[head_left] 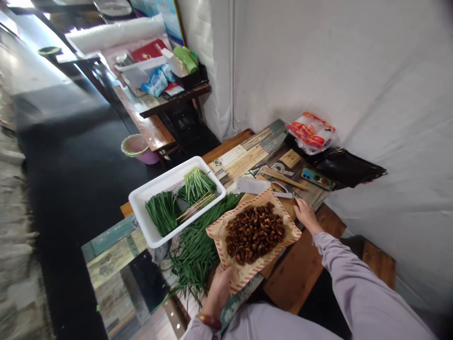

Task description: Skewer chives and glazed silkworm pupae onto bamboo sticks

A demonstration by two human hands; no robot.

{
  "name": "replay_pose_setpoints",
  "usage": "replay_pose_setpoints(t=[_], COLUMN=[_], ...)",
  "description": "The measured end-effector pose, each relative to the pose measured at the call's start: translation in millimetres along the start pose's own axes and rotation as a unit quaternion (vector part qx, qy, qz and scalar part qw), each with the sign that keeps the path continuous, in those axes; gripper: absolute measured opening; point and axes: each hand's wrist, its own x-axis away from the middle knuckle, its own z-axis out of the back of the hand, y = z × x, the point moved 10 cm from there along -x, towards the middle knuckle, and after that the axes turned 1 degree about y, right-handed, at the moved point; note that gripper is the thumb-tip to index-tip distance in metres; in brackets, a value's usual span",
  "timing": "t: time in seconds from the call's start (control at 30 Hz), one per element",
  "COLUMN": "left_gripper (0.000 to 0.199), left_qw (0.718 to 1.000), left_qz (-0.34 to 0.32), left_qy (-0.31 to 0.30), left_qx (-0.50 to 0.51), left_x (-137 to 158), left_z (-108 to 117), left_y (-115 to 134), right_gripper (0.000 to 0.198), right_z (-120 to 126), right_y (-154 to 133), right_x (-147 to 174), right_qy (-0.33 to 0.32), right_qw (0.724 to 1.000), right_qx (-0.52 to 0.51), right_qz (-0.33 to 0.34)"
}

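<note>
the left hand (pixel 221 283) is at 7 to 8 o'clock on the striped tray (pixel 235 282), its fingers curled closed on the rim. the tray lies at the near edge of the table (pixel 246 165), bearing a heap of brown pieces (pixel 255 231). at 2 to 3 o'clock from it the right hand (pixel 307 215) has partly bent fingers; i cannot tell whether they grip anything. the knife (pixel 247 185) is at 12 o'clock, the long green stalks (pixel 198 245) at 8 to 9, the white tub (pixel 139 217) beyond them. the tray looks light and the heap loose, so it is best kept level, with support on both sides; the right fingers should mind the knife and the tray should clear the stalks.
</note>
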Motion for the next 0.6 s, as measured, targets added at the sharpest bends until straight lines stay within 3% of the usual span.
replay_pose_setpoints(t=[0.17, 0.37, 0.47, 0.6], left_gripper=[0.038, 0.038, 0.036, 0.035], left_qw=[0.999, 0.99, 0.988, 0.985], left_qz=[-0.014, -0.078, -0.094, -0.115], left_qy=[-0.032, -0.098, -0.073, -0.032], left_qx=[-0.015, -0.061, -0.094, -0.125], left_x=[-12.2, -44.1, -59.4, -57.4], left_z=[-29.2, -85.0, -82.8, -73.4], left_y=[15.7, 36.6, 34.9, 21.8], right_gripper=[0.046, 0.054, 0.053, 0.045], right_z=[9.8, 26.2, 30.8, 43.1], right_y=[14.2, 39.3, 46.5, 54.1], right_x=[-9.3, -60.4, -72.0, -57.7], right_qy=[0.008, -0.018, -0.037, -0.013], right_qw=[0.998, 0.992, 0.99, 0.989], right_qx=[0.054, 0.111, 0.126, 0.143], right_qz=[-0.019, -0.054, -0.046, -0.046])
